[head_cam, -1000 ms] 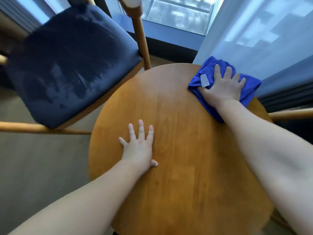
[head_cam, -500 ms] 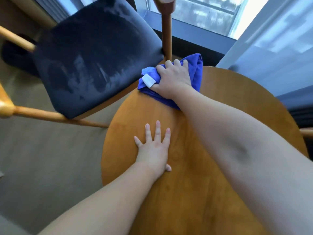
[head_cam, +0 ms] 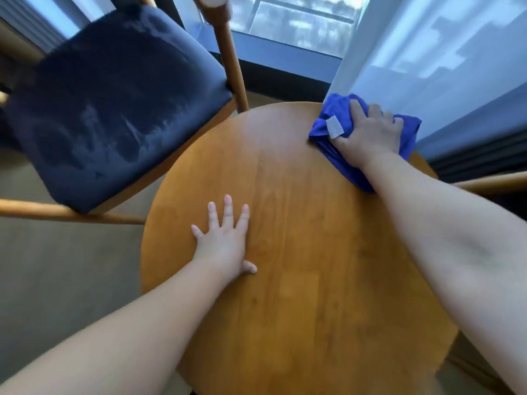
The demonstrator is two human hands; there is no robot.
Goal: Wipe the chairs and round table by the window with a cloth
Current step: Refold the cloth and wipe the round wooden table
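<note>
Right grip clenched on blue cloth at counter far right edge. Left grip released, fingers flat near counter's left edge.

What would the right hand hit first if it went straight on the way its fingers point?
Most likely the curtain. The right hand, holding the cloth, sits at the far edge of the table, fingers aimed at the window side. Past the rim the curtain hangs next, though depth is unclear.
</note>
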